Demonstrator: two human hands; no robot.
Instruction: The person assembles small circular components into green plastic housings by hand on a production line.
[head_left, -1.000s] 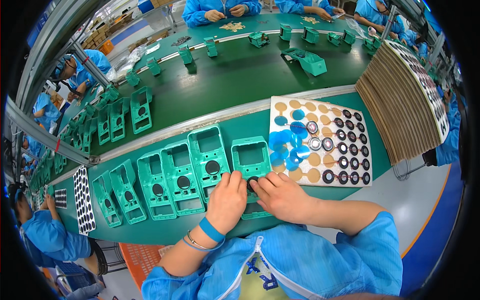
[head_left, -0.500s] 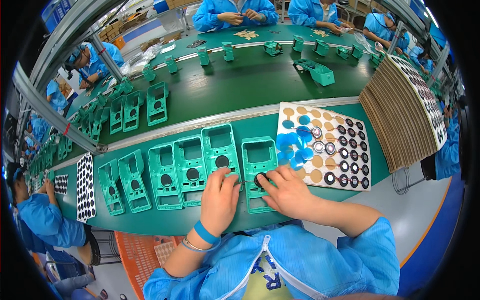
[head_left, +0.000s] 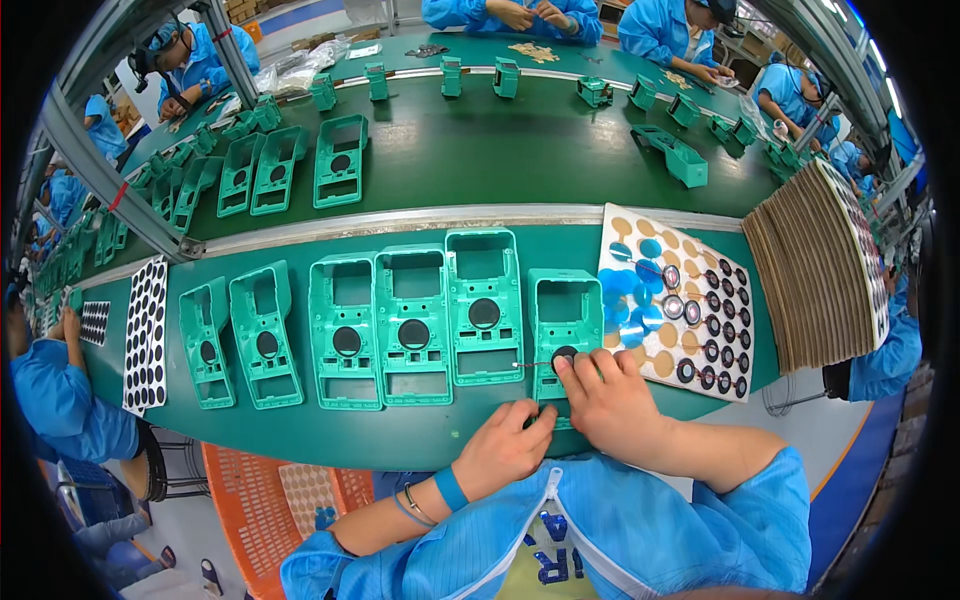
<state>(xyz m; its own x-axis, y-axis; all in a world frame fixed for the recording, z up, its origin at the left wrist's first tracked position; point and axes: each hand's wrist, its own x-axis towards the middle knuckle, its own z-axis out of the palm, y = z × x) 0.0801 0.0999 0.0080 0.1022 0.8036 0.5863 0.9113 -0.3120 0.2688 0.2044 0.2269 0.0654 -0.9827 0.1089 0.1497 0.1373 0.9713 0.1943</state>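
Observation:
A green plastic housing (head_left: 568,300) lies on the bench in front of me. In its round seat is a small black round speaker (head_left: 566,353), with thin red wires trailing left across the frame. My right hand (head_left: 612,402) presses its fingertips onto the speaker from the right, fingers close together. At the near end of the same housing, my left hand (head_left: 507,440) has its fingers curled against the lower edge; the fingertips are partly hidden. Left of it stands a row of more housings, among them one (head_left: 484,350) with a black disc in its opening.
A white sheet (head_left: 742,385) with wired speakers, tan rounds and loose blue film discs lies to the right, beside a tall cardboard stack (head_left: 810,270). Sheets of black dots (head_left: 146,340) are at left. Beyond a metal rail runs a conveyor (head_left: 440,150) with green parts; co-workers sit around.
My left hand has moved from beside the speaker to the housing's near end. My right hand stays on the speaker. The whole view has shifted as my head turned.

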